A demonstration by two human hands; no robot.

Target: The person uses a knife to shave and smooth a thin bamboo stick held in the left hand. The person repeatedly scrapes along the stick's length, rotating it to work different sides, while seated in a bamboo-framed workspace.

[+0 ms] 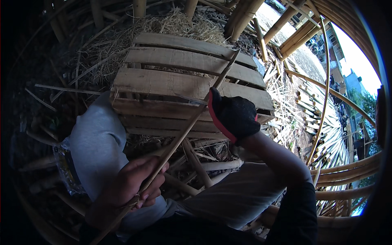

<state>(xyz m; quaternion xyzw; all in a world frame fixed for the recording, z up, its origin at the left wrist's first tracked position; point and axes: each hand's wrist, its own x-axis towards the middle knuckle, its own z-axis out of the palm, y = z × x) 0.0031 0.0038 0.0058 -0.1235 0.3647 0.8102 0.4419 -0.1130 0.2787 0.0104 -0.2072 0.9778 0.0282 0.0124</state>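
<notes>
A: Where's the stick [179, 136]?

B: It slants from near left to far right, its far end over the slatted crate [163, 81].

A: And the left hand [136, 181]?

B: Bare, fingers curled closed around the stick's near part.

A: The right hand [232, 116]?

B: Black-gloved, bent beside the stick, over the crate's right half. Its fingers are hidden, so I can't tell how far it closes or on what. A thin sliver [190, 99] shows just left.

A: Beyond the crate?

B: Straw [171, 24].

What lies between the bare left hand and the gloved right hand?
In the head view, a long, thin strip slants from the left hand to the right hand.
</notes>
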